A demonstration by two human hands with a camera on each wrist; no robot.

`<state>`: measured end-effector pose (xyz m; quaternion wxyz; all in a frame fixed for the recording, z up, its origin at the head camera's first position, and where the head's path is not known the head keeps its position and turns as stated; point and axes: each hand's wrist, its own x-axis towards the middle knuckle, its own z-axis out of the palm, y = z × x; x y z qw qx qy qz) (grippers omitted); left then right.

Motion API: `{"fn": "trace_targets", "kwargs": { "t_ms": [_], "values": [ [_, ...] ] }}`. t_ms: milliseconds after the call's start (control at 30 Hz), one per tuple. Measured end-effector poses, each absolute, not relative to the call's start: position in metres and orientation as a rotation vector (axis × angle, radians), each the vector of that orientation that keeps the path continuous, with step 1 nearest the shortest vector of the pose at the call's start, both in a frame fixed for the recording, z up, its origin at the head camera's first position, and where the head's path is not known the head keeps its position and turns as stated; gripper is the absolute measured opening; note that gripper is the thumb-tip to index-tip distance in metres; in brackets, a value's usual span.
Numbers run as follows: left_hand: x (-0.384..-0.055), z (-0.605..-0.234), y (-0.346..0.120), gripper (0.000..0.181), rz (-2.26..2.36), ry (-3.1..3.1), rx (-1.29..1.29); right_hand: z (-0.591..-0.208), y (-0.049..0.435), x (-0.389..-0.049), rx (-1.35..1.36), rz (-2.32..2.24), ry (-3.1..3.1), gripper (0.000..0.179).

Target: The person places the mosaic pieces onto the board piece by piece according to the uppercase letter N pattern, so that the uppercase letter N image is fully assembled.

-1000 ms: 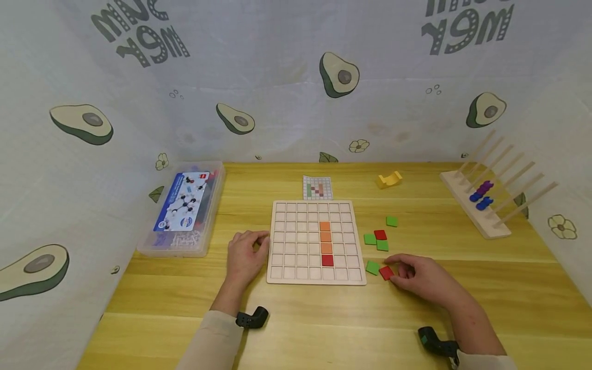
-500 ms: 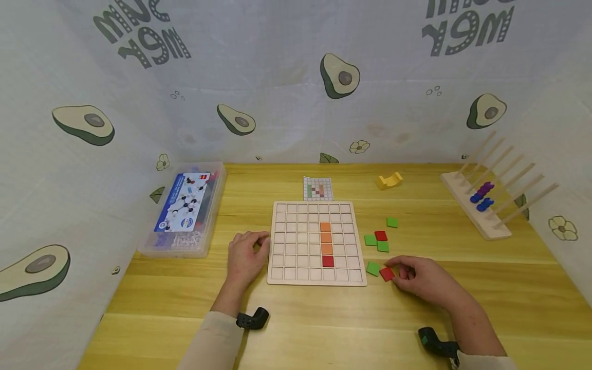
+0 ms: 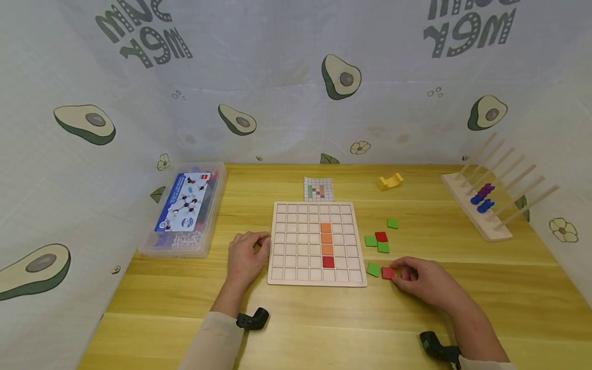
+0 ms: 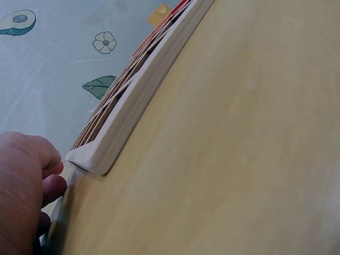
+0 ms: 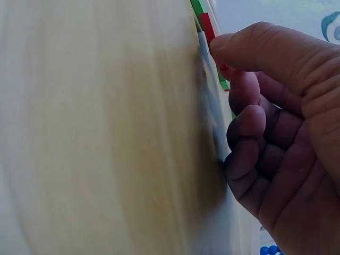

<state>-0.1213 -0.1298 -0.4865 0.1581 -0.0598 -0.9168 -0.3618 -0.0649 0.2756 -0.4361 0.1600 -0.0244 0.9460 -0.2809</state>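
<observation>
In the head view, my right hand (image 3: 423,280) pinches a red square tile (image 3: 388,273) by its right side, low over the table, beside a green tile (image 3: 374,269). The right wrist view shows thumb and forefinger at the red tile (image 5: 207,26), the other fingers curled in. My left hand (image 3: 246,259) rests on the table, its fingertips right at the left edge of a wooden grid board (image 3: 296,278). On that board, several orange tiles (image 3: 326,238) stand in a column above one red tile (image 3: 328,261). From the left wrist, the left hand (image 4: 24,186) appears loosely bent by the board's corner.
Several loose tiles, among them a green tile (image 3: 392,223), lie right of the board. Behind it is a pattern card (image 3: 318,189). A plastic case (image 3: 215,205) stands left, a yellow arched block (image 3: 390,181) at the back, a peg stand (image 3: 497,234) at right.
The red tile in my right hand has turned to lie squarer and shifted slightly right, away from the green tile. The left hand stays at the board's edge.
</observation>
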Motion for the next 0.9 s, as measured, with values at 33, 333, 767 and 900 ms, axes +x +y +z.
{"fn": "trace_targets", "kwargs": {
  "t_ms": [33,333,767,900],
  "values": [
    [-0.121,-0.487,-0.13,0.018,-1.036,-2.621,-0.172,-0.436,0.276,-0.065,-0.069,-0.798,2.709,0.029],
    [-0.122,-0.487,-0.129,0.018,-1.032,-2.609,-0.165,-0.428,0.268,-0.066,-0.146,-0.792,2.773,0.029],
    [-0.122,-0.488,-0.13,0.018,-1.036,-2.603,-0.17,-0.419,0.233,-0.087,-0.314,-0.913,2.804,0.023],
    [-0.122,-0.486,-0.13,0.018,-1.035,-2.601,-0.171,-0.421,0.222,-0.095,-0.33,-0.917,2.805,0.023]
  ]
}}
